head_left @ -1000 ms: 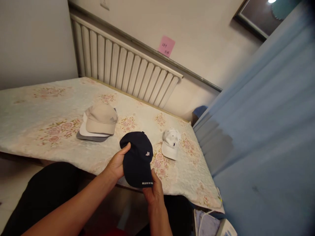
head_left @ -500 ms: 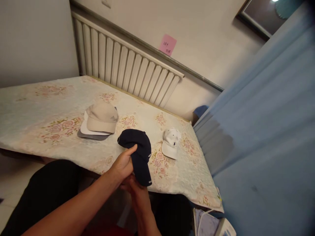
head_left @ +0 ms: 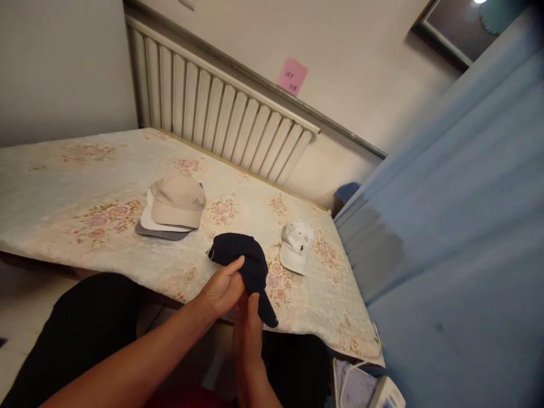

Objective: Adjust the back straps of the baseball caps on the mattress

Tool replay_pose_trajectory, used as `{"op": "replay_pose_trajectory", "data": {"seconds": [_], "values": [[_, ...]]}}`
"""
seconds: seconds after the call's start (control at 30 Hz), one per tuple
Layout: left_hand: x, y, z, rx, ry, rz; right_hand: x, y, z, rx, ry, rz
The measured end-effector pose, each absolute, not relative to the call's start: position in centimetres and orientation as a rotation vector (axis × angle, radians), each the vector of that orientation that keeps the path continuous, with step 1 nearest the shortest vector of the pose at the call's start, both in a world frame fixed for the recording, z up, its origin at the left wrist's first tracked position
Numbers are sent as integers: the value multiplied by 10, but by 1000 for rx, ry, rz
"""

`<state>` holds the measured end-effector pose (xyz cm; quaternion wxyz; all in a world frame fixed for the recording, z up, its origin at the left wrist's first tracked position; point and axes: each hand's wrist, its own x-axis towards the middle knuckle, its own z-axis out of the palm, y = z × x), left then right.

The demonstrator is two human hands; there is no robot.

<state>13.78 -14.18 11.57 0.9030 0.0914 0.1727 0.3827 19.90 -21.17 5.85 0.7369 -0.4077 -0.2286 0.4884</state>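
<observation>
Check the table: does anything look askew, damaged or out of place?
Only the navy cap: it is squashed sideways between the left hand and right hand, brim pointing down over the table's near edge. The stacked caps sit with brims slightly fanned. No damage or spill shows.

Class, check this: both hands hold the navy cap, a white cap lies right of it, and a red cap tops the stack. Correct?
No: the head view shows a beige cap, not red, topping the stack. Left hand and right hand do hold the navy cap, with the white cap right of it.
</observation>
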Motion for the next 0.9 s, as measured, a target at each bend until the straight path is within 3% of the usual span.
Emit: {"op": "replay_pose_trajectory", "data": {"seconds": [0.2, 0.6, 0.9], "values": [[126, -134, 107, 371, 410, 473, 199, -206, 72, -869, -318, 1114], [134, -139, 114, 113, 239, 730, 199, -205, 71, -876, -393, 1091], [140, -150, 120, 86, 316, 670, 197, -186, 80, -992, -218, 1098]]}}
